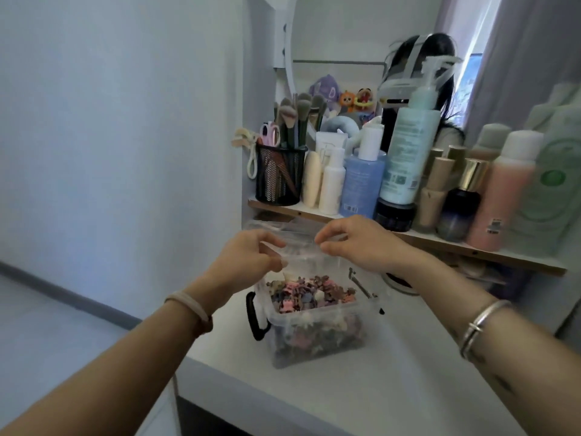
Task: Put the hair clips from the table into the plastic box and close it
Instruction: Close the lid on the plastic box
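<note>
Reaching forward above the plastic box on the bench, the left hand and right hand pinch its clear lid; hair clips fill the box.

The plastic box is clear and slightly cloudy, with a glossy black plastic latch on its side. The lid looks like thin see-through plastic. The hair clips inside look matt. The table is smooth, white and faintly shiny. The shelf shows a raw wooden edge. The pen cup is black metal mesh. The bangle is polished metal; the wristband looks soft and dull.
</note>
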The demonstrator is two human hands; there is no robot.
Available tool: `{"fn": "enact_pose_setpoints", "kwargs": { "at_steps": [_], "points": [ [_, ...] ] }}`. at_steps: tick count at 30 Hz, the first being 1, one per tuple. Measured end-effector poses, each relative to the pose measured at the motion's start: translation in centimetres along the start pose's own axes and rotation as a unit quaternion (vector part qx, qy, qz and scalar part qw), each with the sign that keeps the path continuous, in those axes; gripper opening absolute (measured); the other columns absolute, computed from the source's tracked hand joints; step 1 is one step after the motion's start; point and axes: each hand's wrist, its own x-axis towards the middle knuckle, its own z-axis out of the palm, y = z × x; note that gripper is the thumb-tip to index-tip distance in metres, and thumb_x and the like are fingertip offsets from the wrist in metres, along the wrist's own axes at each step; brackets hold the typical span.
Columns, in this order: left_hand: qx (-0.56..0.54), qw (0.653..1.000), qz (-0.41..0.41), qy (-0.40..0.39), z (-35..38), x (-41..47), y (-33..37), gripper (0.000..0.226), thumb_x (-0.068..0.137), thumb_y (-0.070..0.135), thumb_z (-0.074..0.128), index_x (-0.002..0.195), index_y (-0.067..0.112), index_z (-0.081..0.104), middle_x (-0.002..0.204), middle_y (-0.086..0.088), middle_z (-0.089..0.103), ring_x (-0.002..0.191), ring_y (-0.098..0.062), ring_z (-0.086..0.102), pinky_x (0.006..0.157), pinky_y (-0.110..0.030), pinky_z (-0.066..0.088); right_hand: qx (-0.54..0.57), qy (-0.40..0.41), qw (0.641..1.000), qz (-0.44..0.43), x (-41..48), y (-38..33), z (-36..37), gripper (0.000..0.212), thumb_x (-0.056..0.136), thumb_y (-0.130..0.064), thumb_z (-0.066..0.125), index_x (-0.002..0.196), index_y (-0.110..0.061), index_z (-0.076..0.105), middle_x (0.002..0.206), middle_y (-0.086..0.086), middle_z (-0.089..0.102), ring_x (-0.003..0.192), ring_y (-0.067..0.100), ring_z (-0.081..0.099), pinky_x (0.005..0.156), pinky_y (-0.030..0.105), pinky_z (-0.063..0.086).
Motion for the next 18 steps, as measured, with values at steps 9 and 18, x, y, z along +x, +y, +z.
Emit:
{"fn": "enact_pose_setpoints", "kwargs": {
  "at_steps": [9,18],
  "points": [
    [-0.040,0.988,-0.080,0.124,-1.7,2.5,-4.3,0.046,0.095,0.030,0.040,0.139,0.016,0.035,0.146,-0.005,0.037,0.132,-0.023,0.037,0.107,-0.036,0.030,-0.128,-0.100,0.986,0.032,5.4,-0.6,1.0,0.046,0.092,-0.032,0.053,0.133,-0.015,0.044,0.141,0.003,0.044,0.125,0.019,0.044,0.100,0.025,0.034],
    [-0.118,0.982,-0.125,0.083,-0.9,3.7,-5.6,0.045,0.095,0.029,0.040,0.138,0.015,0.037,0.139,-0.008,0.047,0.125,-0.025,0.045,0.108,-0.041,0.035,-0.036,-0.181,0.981,0.057,6.0,0.3,1.9,0.060,0.087,-0.054,0.046,0.137,-0.021,0.039,0.146,-0.002,0.036,0.130,0.015,0.037,0.111,0.031,0.029]
  ]
}}
